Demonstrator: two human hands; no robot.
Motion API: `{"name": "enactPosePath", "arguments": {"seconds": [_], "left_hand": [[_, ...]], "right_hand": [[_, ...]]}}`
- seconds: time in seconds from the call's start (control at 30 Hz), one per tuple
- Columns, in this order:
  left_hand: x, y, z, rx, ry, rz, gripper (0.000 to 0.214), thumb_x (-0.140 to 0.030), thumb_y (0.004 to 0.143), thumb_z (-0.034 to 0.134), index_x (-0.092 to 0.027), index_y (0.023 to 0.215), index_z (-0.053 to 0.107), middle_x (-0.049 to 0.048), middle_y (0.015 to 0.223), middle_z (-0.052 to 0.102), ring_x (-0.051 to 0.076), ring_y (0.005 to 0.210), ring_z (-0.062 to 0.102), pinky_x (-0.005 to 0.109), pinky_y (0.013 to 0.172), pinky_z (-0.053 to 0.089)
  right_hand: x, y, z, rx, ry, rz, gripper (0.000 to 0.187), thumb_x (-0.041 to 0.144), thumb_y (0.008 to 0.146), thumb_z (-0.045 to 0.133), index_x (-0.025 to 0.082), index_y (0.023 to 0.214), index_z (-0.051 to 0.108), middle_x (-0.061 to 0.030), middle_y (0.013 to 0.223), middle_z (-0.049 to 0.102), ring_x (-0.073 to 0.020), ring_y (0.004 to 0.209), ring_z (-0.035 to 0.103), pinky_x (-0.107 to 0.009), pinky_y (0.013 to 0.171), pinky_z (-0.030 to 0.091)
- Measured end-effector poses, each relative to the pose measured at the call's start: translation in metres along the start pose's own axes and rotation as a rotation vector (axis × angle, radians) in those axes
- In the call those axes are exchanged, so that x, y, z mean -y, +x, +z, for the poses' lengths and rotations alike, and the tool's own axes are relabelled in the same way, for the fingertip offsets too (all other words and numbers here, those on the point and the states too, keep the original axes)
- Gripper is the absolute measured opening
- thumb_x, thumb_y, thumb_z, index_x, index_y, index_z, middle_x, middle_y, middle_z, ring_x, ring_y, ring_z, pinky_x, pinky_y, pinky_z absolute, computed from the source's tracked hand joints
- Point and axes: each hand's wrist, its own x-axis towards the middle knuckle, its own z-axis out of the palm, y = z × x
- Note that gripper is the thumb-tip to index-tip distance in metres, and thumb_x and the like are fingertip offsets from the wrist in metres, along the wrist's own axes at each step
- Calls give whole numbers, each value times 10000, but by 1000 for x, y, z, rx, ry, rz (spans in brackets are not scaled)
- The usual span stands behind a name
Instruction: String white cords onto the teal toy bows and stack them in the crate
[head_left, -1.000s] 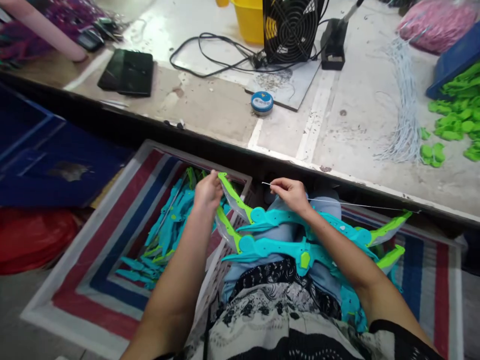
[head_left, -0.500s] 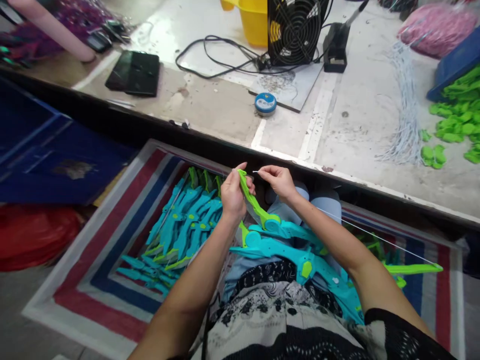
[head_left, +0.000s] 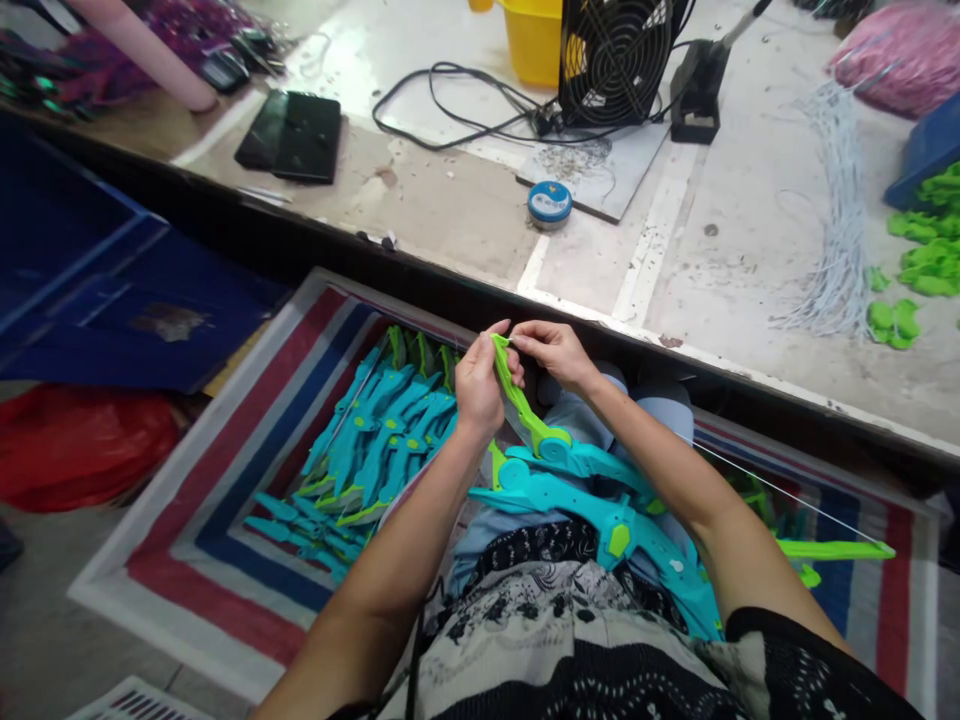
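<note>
My left hand [head_left: 480,385] is closed around the green tip of a toy bow [head_left: 555,440], a teal and green plastic piece lying across my lap. Between the fingertips of my right hand [head_left: 556,352] is the end of a white string [head_left: 780,488], right at that tip. Whether the string end is hooked in cannot be made out. From my right arm the string runs taut to the tip of a green limb [head_left: 836,550] at the right. More teal plastic [head_left: 577,500] rests on my lap below. Several similar toy bows [head_left: 390,400] lie at my left.
A striped sheet [head_left: 180,570] spreads beneath the bows. On the worktable [head_left: 450,215] are a round blue tin [head_left: 550,204], a black fan [head_left: 619,65], a soldering iron stand [head_left: 696,100], a bundle of white strings [head_left: 832,220] and green plastic parts [head_left: 934,265]. A blue cabinet [head_left: 180,270] stands left.
My right hand has moved left and brought the string end up against the green tip in my left hand. The whole view has shifted slightly.
</note>
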Motion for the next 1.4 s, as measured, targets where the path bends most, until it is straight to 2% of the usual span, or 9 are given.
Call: {"name": "enactPosePath", "arguments": {"seconds": [0.13,0.33,0.53,0.73,0.87,1.03,1.13,1.27,1.4], "left_hand": [[-1,0,1,10,-6,-4,391,-459,844,642,-142,1073,617,-36,542,550,103,411,481,221,401,412],[-3,-1,1,31,2,-16,376,-474,843,637,-153,1040,621,-35,544,544,104,413,483,225,405,414],[-4,-1,-1,43,18,-27,335,-485,855,616,-171,970,596,-33,544,542,107,416,488,225,410,411],[-3,0,-5,69,18,-4,318,-498,843,637,-224,949,516,-57,550,542,105,415,496,209,424,423],[5,1,-9,14,59,42,327,-493,826,658,-224,979,552,-51,613,580,88,456,522,191,457,452],[17,3,-17,-106,276,245,312,-425,853,640,-221,1089,650,36,990,690,146,866,663,223,719,537],[17,6,-26,-95,473,361,311,-400,876,611,-232,1134,660,55,1075,692,178,1019,649,248,817,525],[5,13,-40,19,716,451,292,-367,847,639,-203,1085,683,60,1019,717,168,895,669,255,807,513],[-11,20,-47,110,885,472,277,-344,823,649,-199,1054,698,34,873,727,124,660,626,217,663,478]], "right_hand": [[1,0,4,66,56,47,444,552,657,783,153,776,629,40,583,587,-62,449,482,-187,406,379],[2,-1,7,155,95,66,455,565,689,768,154,738,581,19,604,623,-92,471,569,-198,420,437],[6,-1,6,115,69,112,389,495,717,772,148,756,601,35,580,601,-58,462,520,-163,391,354],[3,3,9,131,68,133,429,524,681,779,151,801,606,43,548,603,-69,432,522,-166,373,335],[0,5,11,65,39,90,430,513,653,800,142,776,621,63,525,562,-46,427,460,-166,389,335],[-3,7,11,-16,5,66,382,480,663,799,145,739,633,45,583,578,-47,496,463,-164,436,364],[-3,10,11,-42,2,87,339,443,669,794,146,715,636,36,588,584,-48,510,458,-164,449,360],[-5,14,13,-57,27,114,272,359,649,791,143,665,626,52,539,529,-43,506,440,-158,441,326],[-9,16,15,-66,68,138,130,255,681,695,146,671,626,83,465,428,-36,453,381,-160,423,278]]}}
